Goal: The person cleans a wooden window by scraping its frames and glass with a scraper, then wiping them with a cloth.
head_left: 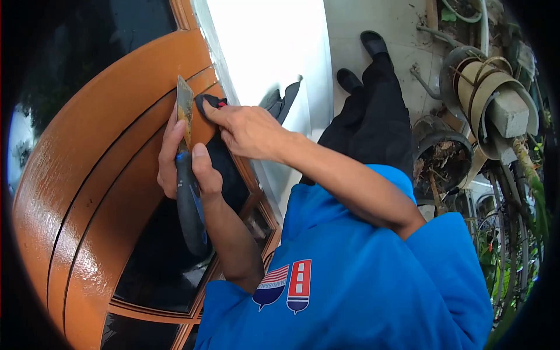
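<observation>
My left hand (pixel 201 172) is wrapped round the dark handle of a putty knife (pixel 189 198). Its metal blade (pixel 185 102), smeared with yellowish-brown matter, points up beside a brown wooden frame (pixel 140 70). My right hand (pixel 251 129) is closed, fingers bent, pressing a small dark cloth-like piece (pixel 207 107) with a red spot against the frame near the blade. How much of that piece sits inside the fingers is hidden. Both hands are close together, the right one just beyond the blade.
Dark glass panes (pixel 157 268) fill the frame. A bright white surface (pixel 262 46) adjoins its edge, with a dark shape (pixel 284 102) against it. On the right stand pots (pixel 440 154), a cylindrical container holding a block (pixel 507 114), and plants. Pale tiles (pixel 356 17) lie underfoot.
</observation>
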The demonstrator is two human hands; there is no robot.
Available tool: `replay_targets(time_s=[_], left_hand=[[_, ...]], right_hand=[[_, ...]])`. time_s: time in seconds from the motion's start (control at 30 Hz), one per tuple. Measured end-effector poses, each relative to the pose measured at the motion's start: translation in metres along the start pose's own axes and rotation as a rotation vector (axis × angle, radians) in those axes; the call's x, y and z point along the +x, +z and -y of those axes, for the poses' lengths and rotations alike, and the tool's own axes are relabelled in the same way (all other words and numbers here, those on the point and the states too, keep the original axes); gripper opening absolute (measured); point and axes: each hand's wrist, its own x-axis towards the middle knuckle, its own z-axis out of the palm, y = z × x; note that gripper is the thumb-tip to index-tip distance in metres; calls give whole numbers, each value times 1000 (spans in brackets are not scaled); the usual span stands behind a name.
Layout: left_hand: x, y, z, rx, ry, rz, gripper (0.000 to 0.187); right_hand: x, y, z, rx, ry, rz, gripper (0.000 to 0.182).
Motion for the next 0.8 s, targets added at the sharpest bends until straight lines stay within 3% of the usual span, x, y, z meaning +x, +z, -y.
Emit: replay_targets(time_s=[0.07,0.1,0.13,0.2,0.4,0.53,0.67,0.7,0.8], left_hand=[[3,-4,-3,98,-12,59,39],[5,-4,-6,108,-44,77,39],[6,-5,-9,120,-77,96,40],[8,-6,-8,139,-110,121,40],[11,2,-1,126,-114,123,38],[15,5,5,122,-100,139,37],[15,16,8,116,-83,119,34],[13,23,12,128,-44,122,32],[3,44,16,134,40,114,29]], right_hand=[[0,-6,-7,42,-5,-23,52],[6,-11,-8,55,123,-29,44],[10,-13,-11,93,149,-108,34],[19,-19,-11,121,145,-132,31],[45,0,-8,276,202,-141,35],[25,-4,-12,296,188,-43,49],[1,-30,7,488,225,-161,39],[-8,-40,15,470,206,-217,45],[-30,-53,34,223,-168,-378,66]])
